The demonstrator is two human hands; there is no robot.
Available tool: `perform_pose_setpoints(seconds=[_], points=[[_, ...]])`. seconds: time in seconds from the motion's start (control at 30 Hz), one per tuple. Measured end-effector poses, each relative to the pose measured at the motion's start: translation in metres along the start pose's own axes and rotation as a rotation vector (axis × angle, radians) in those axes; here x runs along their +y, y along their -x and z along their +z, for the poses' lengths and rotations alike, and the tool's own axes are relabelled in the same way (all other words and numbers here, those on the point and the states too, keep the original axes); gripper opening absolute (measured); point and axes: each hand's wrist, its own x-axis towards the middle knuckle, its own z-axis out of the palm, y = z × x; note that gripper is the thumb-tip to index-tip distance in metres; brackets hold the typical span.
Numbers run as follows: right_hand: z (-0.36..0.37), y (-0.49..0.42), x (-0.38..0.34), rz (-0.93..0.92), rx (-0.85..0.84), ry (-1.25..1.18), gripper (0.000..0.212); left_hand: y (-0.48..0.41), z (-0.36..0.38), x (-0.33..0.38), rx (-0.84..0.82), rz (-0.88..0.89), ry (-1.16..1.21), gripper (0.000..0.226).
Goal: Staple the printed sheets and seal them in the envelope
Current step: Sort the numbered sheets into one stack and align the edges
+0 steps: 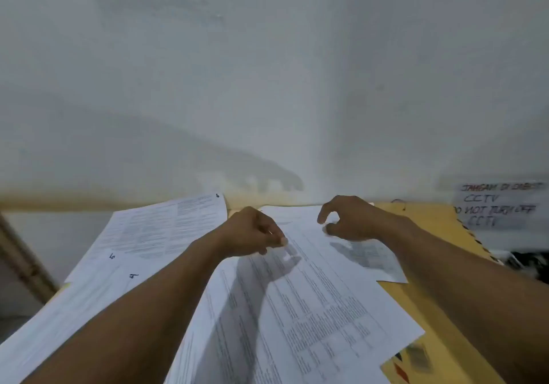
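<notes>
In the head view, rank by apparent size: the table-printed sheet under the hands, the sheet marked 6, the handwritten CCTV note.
1. Table-printed sheet, though nearness to the camera inflates it.
2. Sheet marked 6.
3. CCTV note, partly blurred.

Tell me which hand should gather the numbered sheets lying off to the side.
Left. The left hand sits beside the numbered sheets, while the right hand hovers over the far sheet on the envelope side.

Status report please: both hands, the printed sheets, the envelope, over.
Left hand pinching top sheet; right hand open just above it. Sheets loose, spread out; no stapler seen. Envelope under the sheets, empty.
</notes>
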Motion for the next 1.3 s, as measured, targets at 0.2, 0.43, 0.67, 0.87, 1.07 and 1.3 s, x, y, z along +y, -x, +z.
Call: perform_pose_setpoints(seconds=[0.2,0.43,0.67,0.87,1.07,1.3], points=[[0.018,-0.057,0.039,0.026,0.024,0.041,0.024,-0.052,0.020,-0.017,-0.238,-0.101,0.001,0.014],[0.028,-0.083,0.061,-0.019,-0.023,0.066,0.018,-0.068,0.011,-0.016,-0.379,-0.222,0.063,0.020],[0.024,-0.090,0.056,0.037,-0.030,0.154,0.010,-0.065,0.014,-0.018,-0.362,-0.214,0.100,0.021],[0.016,-0.085,0.047,-0.018,0.077,0.136,0.030,-0.061,0.019,-0.021,-0.287,-0.159,0.116,0.017],[-0.021,-0.066,0.037,-0.109,0.261,0.183,0.036,-0.054,0.009,-0.012,-0.109,-0.112,-0.001,0.008],[-0.084,-0.013,0.003,-0.214,0.599,0.276,0.021,-0.021,-0.020,0.021,0.161,-0.004,-0.030,0.009]])
